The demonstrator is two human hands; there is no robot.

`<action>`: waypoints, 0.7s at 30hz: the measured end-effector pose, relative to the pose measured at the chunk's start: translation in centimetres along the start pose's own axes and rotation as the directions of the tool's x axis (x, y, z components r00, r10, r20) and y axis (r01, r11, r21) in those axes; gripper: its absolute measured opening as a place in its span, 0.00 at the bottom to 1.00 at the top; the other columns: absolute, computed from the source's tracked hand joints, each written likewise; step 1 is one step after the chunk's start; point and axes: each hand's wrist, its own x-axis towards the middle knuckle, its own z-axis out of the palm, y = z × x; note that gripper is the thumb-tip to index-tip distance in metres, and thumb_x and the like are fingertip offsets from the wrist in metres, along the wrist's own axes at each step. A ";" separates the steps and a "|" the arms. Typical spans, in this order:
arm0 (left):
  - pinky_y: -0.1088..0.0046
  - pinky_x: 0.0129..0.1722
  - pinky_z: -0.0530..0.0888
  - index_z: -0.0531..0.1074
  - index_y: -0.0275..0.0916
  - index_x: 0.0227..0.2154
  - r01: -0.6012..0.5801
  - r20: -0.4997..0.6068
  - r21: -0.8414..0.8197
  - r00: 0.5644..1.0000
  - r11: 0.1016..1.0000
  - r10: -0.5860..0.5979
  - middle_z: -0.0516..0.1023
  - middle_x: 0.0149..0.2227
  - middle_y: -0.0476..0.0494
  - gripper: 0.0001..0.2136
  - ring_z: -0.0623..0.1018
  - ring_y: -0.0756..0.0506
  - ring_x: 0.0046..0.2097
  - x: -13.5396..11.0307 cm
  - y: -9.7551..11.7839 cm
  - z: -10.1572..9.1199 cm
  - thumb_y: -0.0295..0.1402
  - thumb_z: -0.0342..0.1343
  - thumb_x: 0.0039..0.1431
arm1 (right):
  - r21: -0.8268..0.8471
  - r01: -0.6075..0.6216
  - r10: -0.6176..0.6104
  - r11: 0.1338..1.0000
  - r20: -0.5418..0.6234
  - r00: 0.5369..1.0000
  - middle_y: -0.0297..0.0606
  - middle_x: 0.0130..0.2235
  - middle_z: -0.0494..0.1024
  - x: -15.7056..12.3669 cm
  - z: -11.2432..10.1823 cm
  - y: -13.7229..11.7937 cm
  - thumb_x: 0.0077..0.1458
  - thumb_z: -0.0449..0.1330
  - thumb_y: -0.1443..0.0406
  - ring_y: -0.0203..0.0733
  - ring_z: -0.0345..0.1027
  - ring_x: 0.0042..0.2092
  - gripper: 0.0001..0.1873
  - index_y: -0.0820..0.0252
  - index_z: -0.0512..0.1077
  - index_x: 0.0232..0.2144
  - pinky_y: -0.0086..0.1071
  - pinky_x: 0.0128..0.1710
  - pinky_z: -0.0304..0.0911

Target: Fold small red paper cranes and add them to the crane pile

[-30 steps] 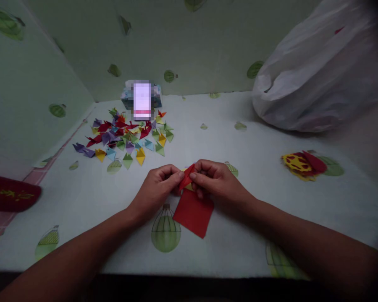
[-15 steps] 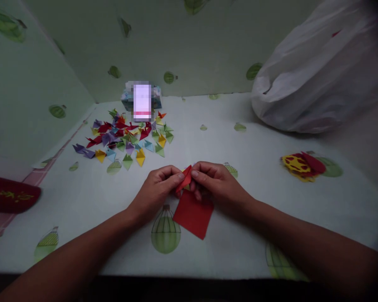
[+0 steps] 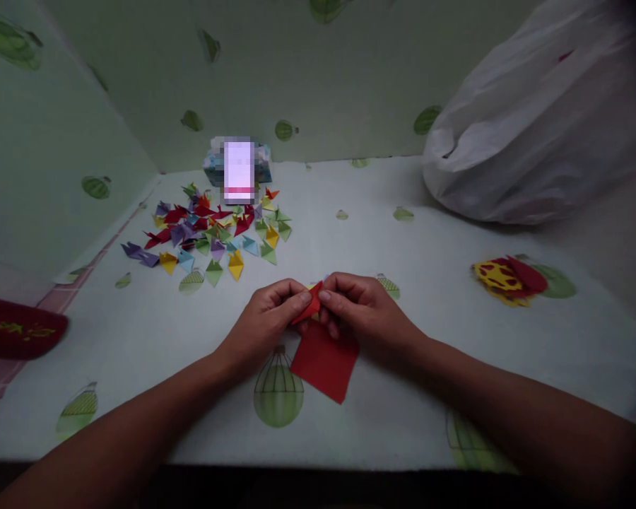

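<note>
- Pale green walls point(image 3: 350, 78) with a balloon pattern enclose a similarly printed bench point(image 3: 381, 431); light is dim.
- Centre of the frame: a small piece of folded red paper point(image 3: 314, 302) is held between the two hands, its narrow form slanting up to the right.
- Left hand point(image 3: 275, 307): thumb and fingers pinched narrowly on the lower left part of the paper.
- Right hand point(image 3: 355, 300): thumb and forefinger drawn together at the paper's upper right edge; the exact contact beneath the thumb cannot be told.
- Just below the hands, lower centre: a flat red square point(image 3: 326, 364) lies on the bench, its top partly covered by the fingers.
- Upper left of centre: a spread of small folded pieces point(image 3: 215, 270) in many colours, well apart from the hands.
- Technique, as judged: the left pinch should serve as the anchor while the right fingers align the edge. Creases are best pressed from fold to tip with the thumb, lightly, since so small a piece may slip or crumple. Pressing against the bench would give a sharper line than pressing in mid-air.
</note>
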 end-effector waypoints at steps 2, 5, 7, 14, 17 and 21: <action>0.75 0.31 0.65 0.70 0.37 0.28 -0.009 0.004 0.009 1.000 1.000 0.009 0.72 0.25 0.50 0.11 0.69 0.52 0.28 0.0 0.1 0.0 0.37 0.55 0.63 | 0.013 -0.013 0.013 1.000 0.012 1.000 0.31 0.25 0.73 0.0 0.0 0.1 0.60 0.60 0.58 0.30 0.65 0.22 0.14 0.60 0.67 0.26 0.26 0.23 0.59; 0.76 0.29 0.64 0.71 0.37 0.28 0.010 0.009 0.031 1.000 0.999 -0.010 0.72 0.24 0.51 0.10 0.68 0.52 0.27 0.0 0.2 0.0 0.37 0.56 0.62 | 0.022 -0.029 0.029 0.999 0.009 1.000 0.30 0.23 0.72 0.0 0.0 0.1 0.59 0.61 0.57 0.30 0.65 0.22 0.13 0.60 0.67 0.28 0.26 0.23 0.58; 0.76 0.28 0.64 0.71 0.37 0.27 0.021 0.024 0.035 0.999 0.999 -0.021 0.71 0.24 0.51 0.10 0.68 0.52 0.26 0.0 0.2 0.0 0.37 0.56 0.62 | -0.005 -0.028 0.028 1.000 -0.004 1.000 0.29 0.21 0.71 0.0 0.0 0.0 0.58 0.61 0.57 0.31 0.64 0.21 0.14 0.60 0.67 0.27 0.26 0.22 0.58; 0.77 0.29 0.66 0.73 0.36 0.30 0.000 0.054 0.045 0.999 0.999 -0.003 0.73 0.27 0.50 0.09 0.70 0.52 0.28 0.0 0.1 0.0 0.38 0.60 0.59 | -0.186 0.035 -0.049 0.982 -0.074 0.996 0.30 0.19 0.70 -0.4 0.1 -0.5 0.60 0.58 0.59 0.30 0.63 0.20 0.17 0.60 0.67 0.22 0.26 0.21 0.57; 0.76 0.30 0.68 0.73 0.36 0.29 -0.020 0.085 0.063 0.996 0.998 0.014 0.74 0.27 0.49 0.10 0.70 0.52 0.28 0.1 0.1 -0.1 0.38 0.59 0.60 | -0.124 0.000 -0.007 0.992 -0.055 0.998 0.31 0.20 0.71 -0.3 0.1 -0.5 0.62 0.56 0.57 0.30 0.64 0.19 0.20 0.60 0.67 0.22 0.26 0.20 0.58; 0.76 0.29 0.67 0.72 0.37 0.29 -0.021 0.086 0.067 0.996 0.998 0.015 0.73 0.26 0.49 0.10 0.70 0.52 0.27 0.1 0.2 -0.1 0.38 0.58 0.60 | -0.044 -0.043 0.041 0.998 -0.040 0.998 0.32 0.22 0.73 -0.1 0.0 -0.2 0.63 0.55 0.54 0.30 0.64 0.19 0.21 0.60 0.67 0.23 0.26 0.20 0.59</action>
